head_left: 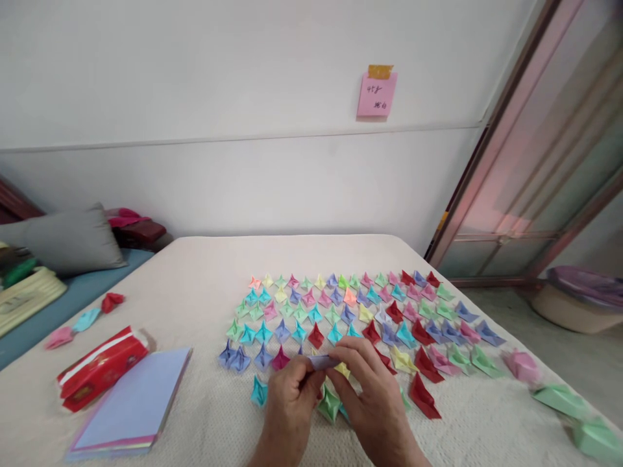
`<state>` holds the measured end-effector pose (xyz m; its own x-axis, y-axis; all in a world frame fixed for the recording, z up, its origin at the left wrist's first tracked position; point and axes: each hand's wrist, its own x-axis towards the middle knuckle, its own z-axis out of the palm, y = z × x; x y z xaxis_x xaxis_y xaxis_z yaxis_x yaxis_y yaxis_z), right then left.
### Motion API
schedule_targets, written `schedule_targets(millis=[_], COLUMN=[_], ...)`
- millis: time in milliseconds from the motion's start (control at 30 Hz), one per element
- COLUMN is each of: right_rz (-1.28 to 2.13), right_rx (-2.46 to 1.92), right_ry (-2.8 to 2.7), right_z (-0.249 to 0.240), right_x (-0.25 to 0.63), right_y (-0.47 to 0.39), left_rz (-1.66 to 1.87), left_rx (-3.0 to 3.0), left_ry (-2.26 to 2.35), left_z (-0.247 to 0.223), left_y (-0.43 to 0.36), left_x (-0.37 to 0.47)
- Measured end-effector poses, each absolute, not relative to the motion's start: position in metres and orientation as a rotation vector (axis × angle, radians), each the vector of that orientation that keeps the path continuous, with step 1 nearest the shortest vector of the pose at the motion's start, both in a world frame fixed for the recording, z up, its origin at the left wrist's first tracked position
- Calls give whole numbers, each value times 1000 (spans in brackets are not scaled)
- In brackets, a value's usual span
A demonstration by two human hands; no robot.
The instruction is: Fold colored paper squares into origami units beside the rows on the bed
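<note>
Between my two hands is a small folded piece of purple paper, held over the near part of the table. The fingers and thumb of my left hand pinch its left end. My right hand grips the right end, thumb below and fingers above. Rows of small folded paper boats in many colours lie behind and around the hands. A green boat sits just below the held paper, partly covered by my fingers. To the left of my left hand lies a teal boat.
A stack of coloured paper sheets lies at the left, touching a red packet. Farther left are a red folded piece, a blue one and a pink one. Larger green pieces lie along the table's right edge. A pink note hangs on the wall.
</note>
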<state>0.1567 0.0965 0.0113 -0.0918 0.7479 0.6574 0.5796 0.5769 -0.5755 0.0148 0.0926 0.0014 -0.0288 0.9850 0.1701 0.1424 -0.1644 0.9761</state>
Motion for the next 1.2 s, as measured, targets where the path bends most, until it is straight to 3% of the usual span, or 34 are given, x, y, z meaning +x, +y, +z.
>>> schedule_targets(millis=[267,400,533,667,867,1200], right_rz=[-8,55,361,881,1644,1777], right_rx=[-1011,-1050,-1119,-1135,-937,-905], right_ry=[-1861,-1882,-1848,-1615,-1118,-948], right_z=[8,9,13,18,23,20], right_x=[153,150,151,160,167,164], right_y=[93,91,93,100,105,104], left_rz=[1304,1277,1288,1239,1091,980], left_rx=[1238,1302,1497,1629,1055,747], left_ry=[1250,1266,1280,1219,942,653], left_z=[0,0,6,13,11,12], left_y=[93,92,93,94,96,95], left_x=[18,17,13,6,5,1])
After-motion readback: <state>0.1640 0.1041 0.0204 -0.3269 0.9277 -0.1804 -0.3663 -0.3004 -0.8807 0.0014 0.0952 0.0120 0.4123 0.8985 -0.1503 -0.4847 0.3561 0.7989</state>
